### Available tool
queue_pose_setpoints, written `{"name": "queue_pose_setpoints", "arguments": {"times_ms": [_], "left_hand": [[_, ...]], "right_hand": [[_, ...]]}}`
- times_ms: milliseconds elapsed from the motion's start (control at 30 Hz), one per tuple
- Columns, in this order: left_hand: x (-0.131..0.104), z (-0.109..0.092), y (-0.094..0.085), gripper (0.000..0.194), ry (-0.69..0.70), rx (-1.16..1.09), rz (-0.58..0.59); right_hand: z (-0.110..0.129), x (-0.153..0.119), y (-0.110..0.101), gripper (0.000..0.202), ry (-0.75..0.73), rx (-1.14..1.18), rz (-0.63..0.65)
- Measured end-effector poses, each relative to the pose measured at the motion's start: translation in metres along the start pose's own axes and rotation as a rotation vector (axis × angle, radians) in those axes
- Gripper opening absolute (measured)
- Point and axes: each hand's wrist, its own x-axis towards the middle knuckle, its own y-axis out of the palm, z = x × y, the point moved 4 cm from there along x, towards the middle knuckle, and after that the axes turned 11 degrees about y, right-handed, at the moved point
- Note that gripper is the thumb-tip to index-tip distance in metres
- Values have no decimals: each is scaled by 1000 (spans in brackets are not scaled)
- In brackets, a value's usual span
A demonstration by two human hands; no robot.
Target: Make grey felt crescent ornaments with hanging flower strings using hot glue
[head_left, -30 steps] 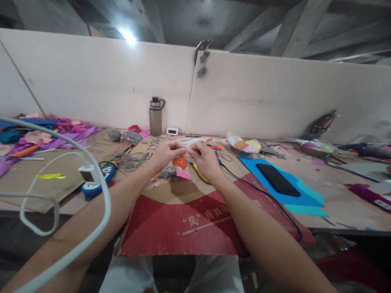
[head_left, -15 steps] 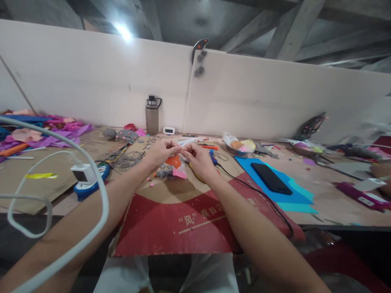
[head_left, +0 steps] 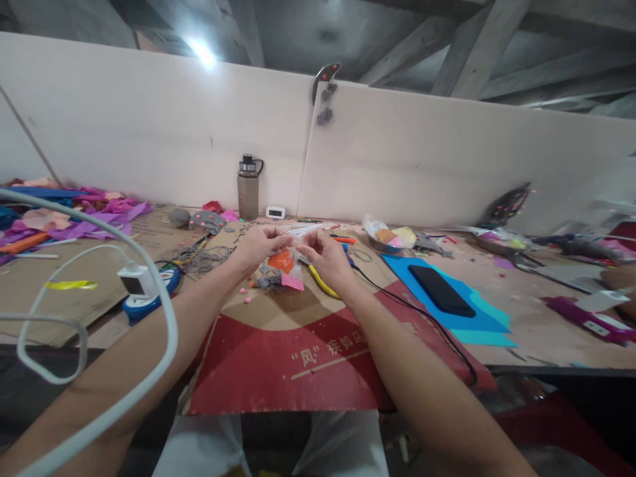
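Observation:
My left hand [head_left: 261,249] and my right hand [head_left: 326,260] meet over the middle of the cardboard, fingertips close together. Each is closed in a pinch; whatever sits between the fingers is too small to make out. Just below them lies an orange piece [head_left: 282,262] by crumpled clear plastic [head_left: 297,270], with a pink scrap [head_left: 293,283] in front. Grey bits [head_left: 269,283] are beside these on the left. Near my right wrist a yellow curved handle [head_left: 324,283] shows, its far end hidden by the hand.
Red-and-brown cardboard [head_left: 278,371] covers the table's front edge. On the right, a black phone [head_left: 441,290] rests on blue sheets [head_left: 489,318]. A dark cable [head_left: 422,308] crosses the cardboard. At the back stands a bottle [head_left: 248,192]; a white cable [head_left: 171,324] loops across the left foreground.
My fingertips have shifted slightly and remain pinched close together. More of the yellow handle shows beside my right wrist. Things on the table look unmoved.

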Motion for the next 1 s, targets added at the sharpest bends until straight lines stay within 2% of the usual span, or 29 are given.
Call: {"name": "queue_pose_setpoints", "arguments": {"times_ms": [167,300,367,467,600,700,867,1000], "left_hand": [[0,-1,3,24,11,-5,0],[2,7,-1,31,-46,-143,-86],[4,13,-7,35,-86,-219,-153],[6,20,-13,39,-131,-301,-198],[6,25,-14,39,-159,-359,-188],[6,26,-13,38,-170,-360,-173],[7,23,-13,34,-131,-320,-186],[8,18,-13,32,-81,-276,-189]], "right_hand": [[4,-1,-4,21,-39,-65,-50],[0,2,-3,29,32,93,59],[-6,4,0,31,79,69,115],[-13,3,5,25,86,-151,162],[-15,-6,19,30,67,-540,276],[-14,-10,26,31,68,-662,349],[-16,-9,23,41,64,-614,322],[-22,-8,18,24,209,-437,365]]}}
